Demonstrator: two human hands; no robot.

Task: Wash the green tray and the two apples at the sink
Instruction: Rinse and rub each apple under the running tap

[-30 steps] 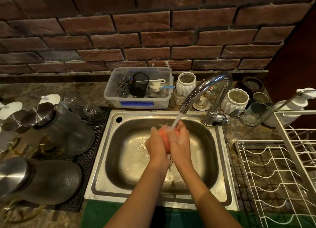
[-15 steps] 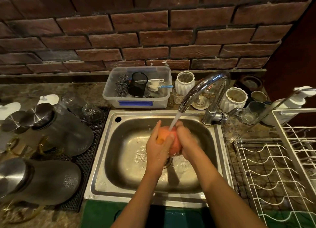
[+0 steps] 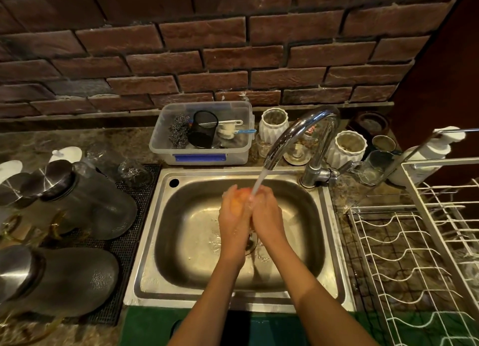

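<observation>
Under the tap: your left hand [image 3: 234, 217] and right hand [image 3: 267, 213] clasp the apple [image 3: 239, 199].
Apple's axis: hidden by hands, cannot tell.

Landmark = clear plastic bin [image 3: 201, 148], against the brick wall [image 3: 233, 47]. In the bin: steel scourers [image 3: 178, 130], black mesh cup [image 3: 203, 132], white brush [image 3: 228, 124]. Just right of it: white ribbed jar [image 3: 274, 122], second one [image 3: 347, 148] further right, pump bottle [image 3: 427, 156] far right. Right and nearer than the bin: white wire rack [image 3: 414, 255]. Left and nearer: dark glass jars [image 3: 85, 203] with metal lids lying on a black mat [image 3: 129, 242]
</observation>
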